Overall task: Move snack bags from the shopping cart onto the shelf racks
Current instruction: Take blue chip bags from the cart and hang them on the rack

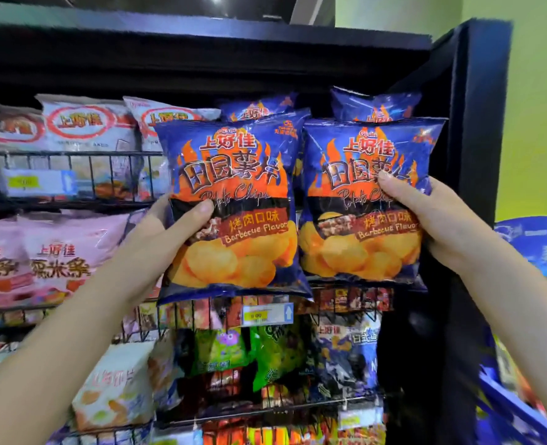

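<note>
Two blue barbecue potato chip bags are held up side by side in front of the upper shelf rack (73, 157). My left hand (166, 229) grips the left chip bag (233, 175) by its left edge, thumb across the front. The right chip bag (362, 252) is gripped at its right edge by my right hand (432, 220), thumb on the front. More blue bags of the same kind (374, 106) stand behind them on the top rack. The shopping cart (516, 409) shows as a blue frame at the lower right.
White and pink snack bags (86, 123) fill the racks to the left. Green and dark bags (265, 354) sit on the lower wire rack, under a price tag (267, 314). The black shelf side panel (477, 123) stands right, with a green wall behind it.
</note>
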`<control>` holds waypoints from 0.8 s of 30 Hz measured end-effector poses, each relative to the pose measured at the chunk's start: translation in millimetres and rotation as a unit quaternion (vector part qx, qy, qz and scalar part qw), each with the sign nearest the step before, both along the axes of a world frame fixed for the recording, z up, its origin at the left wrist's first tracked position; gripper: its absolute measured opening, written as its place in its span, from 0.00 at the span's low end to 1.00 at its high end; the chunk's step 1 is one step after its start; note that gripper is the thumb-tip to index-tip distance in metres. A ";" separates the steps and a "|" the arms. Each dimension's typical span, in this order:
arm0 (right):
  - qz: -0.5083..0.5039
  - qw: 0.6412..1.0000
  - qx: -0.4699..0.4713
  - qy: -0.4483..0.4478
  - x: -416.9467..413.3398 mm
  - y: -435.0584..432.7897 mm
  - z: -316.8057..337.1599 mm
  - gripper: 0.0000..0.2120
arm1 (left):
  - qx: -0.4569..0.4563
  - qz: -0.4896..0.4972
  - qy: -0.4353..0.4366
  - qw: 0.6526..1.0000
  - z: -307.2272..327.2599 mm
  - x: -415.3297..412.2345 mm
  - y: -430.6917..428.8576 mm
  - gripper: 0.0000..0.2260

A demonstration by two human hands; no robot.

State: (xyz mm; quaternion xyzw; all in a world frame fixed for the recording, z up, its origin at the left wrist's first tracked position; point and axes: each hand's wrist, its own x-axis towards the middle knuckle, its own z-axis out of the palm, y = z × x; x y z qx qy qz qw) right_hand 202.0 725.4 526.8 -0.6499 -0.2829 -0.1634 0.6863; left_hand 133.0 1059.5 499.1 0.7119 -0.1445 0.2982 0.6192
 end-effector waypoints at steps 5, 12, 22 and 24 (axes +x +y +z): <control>-0.004 0.999 -0.026 -0.034 26.6 -14.3 32.7 0.18 | 0.035 -0.003 -0.023 0.999 26.6 25.9 -7.8 0.30; 0.001 0.997 0.002 -0.072 51.9 -33.4 66.8 0.10 | 0.021 -0.003 -0.057 0.998 51.5 48.1 -28.8 0.18; -0.030 0.991 0.010 -0.130 57.0 -38.2 118.0 0.10 | 0.044 -0.004 -0.115 0.992 102.6 67.4 -42.0 0.21; -0.033 0.989 0.016 -0.143 61.0 -37.6 127.0 0.12 | 0.059 -0.007 -0.128 0.990 111.0 72.1 -41.2 0.21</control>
